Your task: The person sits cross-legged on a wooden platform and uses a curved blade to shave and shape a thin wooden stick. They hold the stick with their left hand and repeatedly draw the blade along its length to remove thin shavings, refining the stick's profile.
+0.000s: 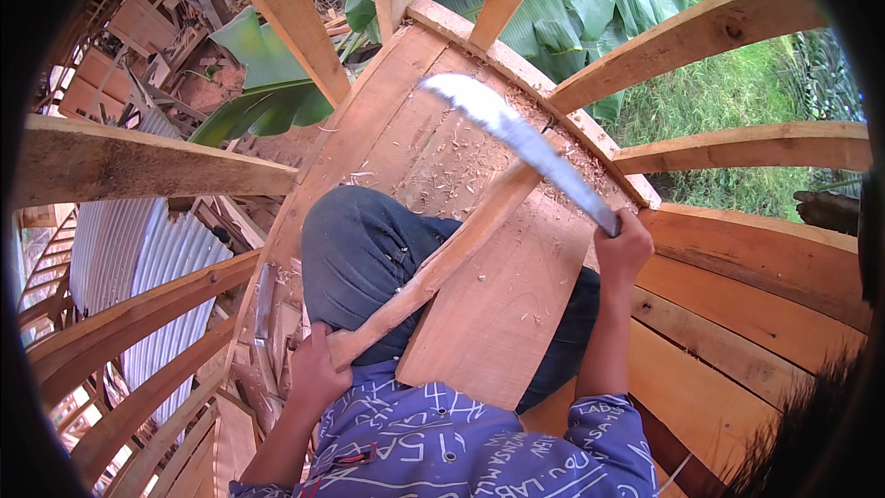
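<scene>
My left hand is closed round the near end of a long, narrow, slightly curved piece of wood. The piece slants away over my lap toward the upper right. My right hand grips a machete by its handle, which the fingers mostly cover. Its bright curved blade, a little blurred, points to the far left and passes over the wood's far end. Whether the blade touches the wood I cannot tell. Under the piece, a wide flat board lies across my lap, between my bent knees.
Wood shavings lie scattered over the plank floor. Wooden ribs rise all round its edges, with side planks at the right. Beyond are banana leaves, grass and corrugated metal sheets. A metal tool lies at the left edge.
</scene>
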{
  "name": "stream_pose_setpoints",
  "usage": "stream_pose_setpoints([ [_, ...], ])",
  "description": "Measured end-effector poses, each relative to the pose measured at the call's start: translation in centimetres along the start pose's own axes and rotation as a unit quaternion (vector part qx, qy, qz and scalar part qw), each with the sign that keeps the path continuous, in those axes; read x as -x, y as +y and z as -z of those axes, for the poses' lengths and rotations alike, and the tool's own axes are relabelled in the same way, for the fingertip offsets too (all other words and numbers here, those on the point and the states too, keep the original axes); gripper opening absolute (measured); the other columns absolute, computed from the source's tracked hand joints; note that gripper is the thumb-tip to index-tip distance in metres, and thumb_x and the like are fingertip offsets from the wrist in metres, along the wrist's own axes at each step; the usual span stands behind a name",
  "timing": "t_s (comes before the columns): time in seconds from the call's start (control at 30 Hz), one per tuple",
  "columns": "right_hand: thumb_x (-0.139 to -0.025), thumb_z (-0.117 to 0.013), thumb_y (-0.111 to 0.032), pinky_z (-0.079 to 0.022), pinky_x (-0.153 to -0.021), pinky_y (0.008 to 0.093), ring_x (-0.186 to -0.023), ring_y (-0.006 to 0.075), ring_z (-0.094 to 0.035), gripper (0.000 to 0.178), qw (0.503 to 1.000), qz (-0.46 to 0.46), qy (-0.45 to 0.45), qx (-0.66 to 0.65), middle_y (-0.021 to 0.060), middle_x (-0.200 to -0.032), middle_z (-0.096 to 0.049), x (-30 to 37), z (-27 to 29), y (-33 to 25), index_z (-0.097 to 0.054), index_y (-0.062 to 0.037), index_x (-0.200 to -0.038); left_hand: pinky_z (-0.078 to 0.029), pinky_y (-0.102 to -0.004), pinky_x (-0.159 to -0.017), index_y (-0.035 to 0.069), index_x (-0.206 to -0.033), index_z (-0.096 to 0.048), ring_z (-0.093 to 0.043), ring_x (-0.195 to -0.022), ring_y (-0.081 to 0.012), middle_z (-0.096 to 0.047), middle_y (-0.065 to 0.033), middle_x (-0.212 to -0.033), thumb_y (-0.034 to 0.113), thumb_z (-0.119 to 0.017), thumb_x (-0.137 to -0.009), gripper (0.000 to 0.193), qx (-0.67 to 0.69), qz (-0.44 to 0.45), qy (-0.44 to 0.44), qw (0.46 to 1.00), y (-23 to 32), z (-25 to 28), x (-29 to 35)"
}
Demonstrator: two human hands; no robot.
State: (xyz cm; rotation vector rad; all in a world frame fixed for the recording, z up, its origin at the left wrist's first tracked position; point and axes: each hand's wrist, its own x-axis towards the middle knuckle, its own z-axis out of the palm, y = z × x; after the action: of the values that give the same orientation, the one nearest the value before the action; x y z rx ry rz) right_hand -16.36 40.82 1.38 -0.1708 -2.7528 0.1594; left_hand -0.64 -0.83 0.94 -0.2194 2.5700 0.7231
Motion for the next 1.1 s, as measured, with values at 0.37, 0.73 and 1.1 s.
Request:
stream_pose_setpoints([
  [0.37, -0.072, -0.07, -0.014, -0.044, -0.054, 0.0388, -0.061, 0.032, -0.06, 0.014, 0.994, 0.056, -0.035, -0.093, 0.012, -0.065, -0.06, 2.2, 0.9, -4.9, -0.059, -0.0072, -0.068, -0.048, -0.0474, -0.072, 0.003, -0.104, -0.044, -0.06, -0.082, -0.0419, -0.06, -0.0225, -0.085, 0.011, -0.068, -0.058, 0.052, 0.015, -0.007, 0.008, 1.0, -1.2, -0.6, 0.0],
  [0.73, -0.086, -0.065, -0.032, -0.032, -0.048, 0.0416, -0.046, 0.0275, -0.039, 0.04, 0.967, -0.254, -0.013, -0.007, 0.0138, -0.051, -0.043, 1.0, 0.9, 5.1, -0.054, 0.0013, -0.067, -0.047, -0.0486, -0.069, 0.003, -0.104, -0.044, -0.058, -0.079, -0.0432, -0.058, -0.0227, -0.084, 0.01, -0.067, -0.058, 0.052, 0.035, -0.035, 0.041, 0.998, -1.7, -1.6, -0.3],
  [1.1, -0.079, -0.067, -0.014, -0.041, -0.052, 0.0391, -0.055, 0.0314, -0.056, 0.018, 0.99, 0.053, -0.043, -0.127, 0.0123, -0.06, -0.055, 2.8, 0.4, -5.0, -0.057, -0.0054, -0.068, -0.047, -0.0491, -0.069, 0.005, -0.105, -0.043, -0.059, -0.081, -0.0443, -0.059, -0.0239, -0.082, 0.01, -0.065, -0.061, 0.049, 0.05, 0.01, -0.008, 0.999, -2.4, -0.9, -0.1],
])
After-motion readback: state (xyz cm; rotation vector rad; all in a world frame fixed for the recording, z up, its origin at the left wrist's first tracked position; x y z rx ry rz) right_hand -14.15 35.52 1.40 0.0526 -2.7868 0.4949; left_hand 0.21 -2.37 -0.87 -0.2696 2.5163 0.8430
